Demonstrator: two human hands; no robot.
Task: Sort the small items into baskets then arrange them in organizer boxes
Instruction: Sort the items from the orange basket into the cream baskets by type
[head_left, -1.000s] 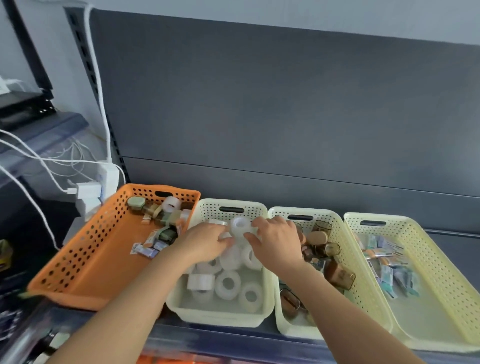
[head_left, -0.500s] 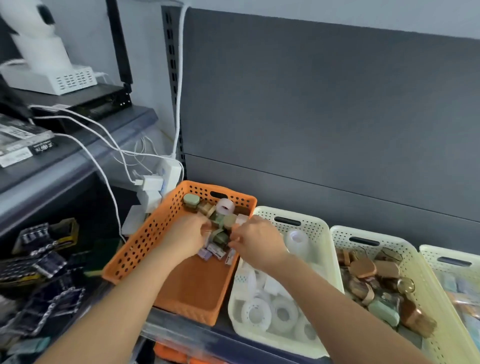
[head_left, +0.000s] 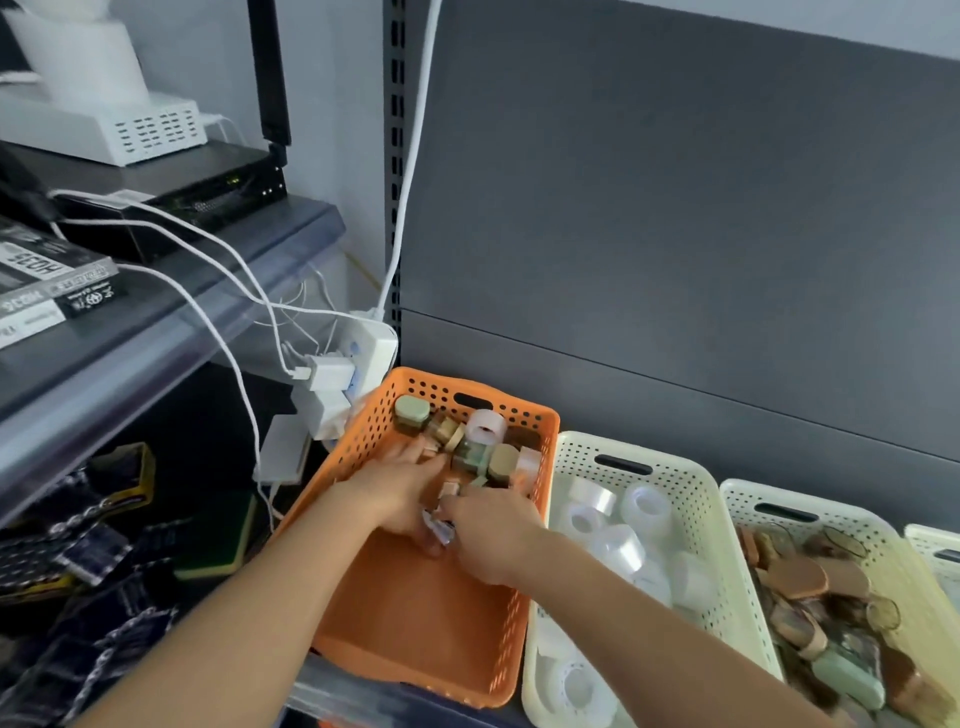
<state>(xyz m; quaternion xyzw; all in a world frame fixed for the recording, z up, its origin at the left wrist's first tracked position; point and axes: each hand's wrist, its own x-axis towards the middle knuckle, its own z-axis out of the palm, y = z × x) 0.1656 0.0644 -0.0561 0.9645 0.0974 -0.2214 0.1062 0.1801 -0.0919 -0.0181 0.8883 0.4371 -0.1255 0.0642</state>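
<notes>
Small mixed items (head_left: 470, 447) (squat jars, a tape roll, foil sachets) lie heaped at the far end of an orange perforated plastic basket (head_left: 415, 623) on the shelf. The left hand (head_left: 400, 488) and right hand (head_left: 493, 530) meet among them, their grip impossible to tell. To the right, a cream perforated basket (head_left: 722, 561) holds clear tape rolls (head_left: 621, 551) and another cream basket (head_left: 831, 519) holds brown jars (head_left: 795, 577). Sorting looks well along, with no organizer boxes in sight.

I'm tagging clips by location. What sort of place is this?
Probably a shop or stockroom fitted with retail shelving: a grey metal back panel beside a slotted upright, and perforated sorting baskets, the orange basket and a cream basket of tape rolls, set side by side.
</notes>
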